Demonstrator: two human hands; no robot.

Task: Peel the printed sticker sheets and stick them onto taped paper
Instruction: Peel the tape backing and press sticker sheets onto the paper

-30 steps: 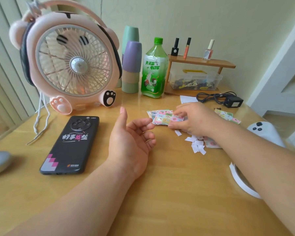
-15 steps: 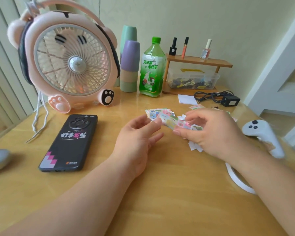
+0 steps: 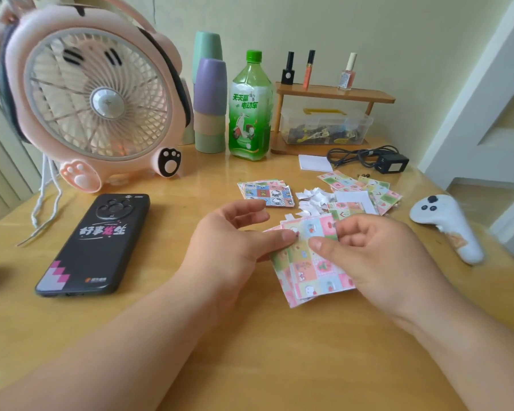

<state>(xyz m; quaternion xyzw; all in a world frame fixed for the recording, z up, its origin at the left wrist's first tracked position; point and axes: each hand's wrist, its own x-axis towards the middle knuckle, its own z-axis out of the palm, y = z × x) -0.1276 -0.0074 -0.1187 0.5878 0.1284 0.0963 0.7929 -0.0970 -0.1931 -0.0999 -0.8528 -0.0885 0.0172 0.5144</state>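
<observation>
Both hands hold a small stack of pastel printed sticker sheets (image 3: pixel 309 268) above the wooden table (image 3: pixel 250 351). My left hand (image 3: pixel 232 244) pinches the stack's left edge with its thumb on top. My right hand (image 3: pixel 365 253) grips the right side, thumb pressed on the top sheet. Another pile of blue-toned sticker sheets (image 3: pixel 267 192) lies flat farther back. More pastel sheets (image 3: pixel 365 188) and a white paper piece (image 3: pixel 356 200) lie to the right, beside a heap of torn white backing scraps (image 3: pixel 312 200).
A black phone (image 3: pixel 95 244) lies at the left, below a pink fan (image 3: pixel 92 96). Stacked cups (image 3: pixel 209 96), a green bottle (image 3: pixel 250 108), a wooden rack with a plastic box (image 3: pixel 327 126), a black charger (image 3: pixel 389 163) and a white controller (image 3: pixel 445 226) ring the work area.
My right hand picked the sticker stack off the far pile and brought it toward me. My left hand closed in and took hold of its left edge.
</observation>
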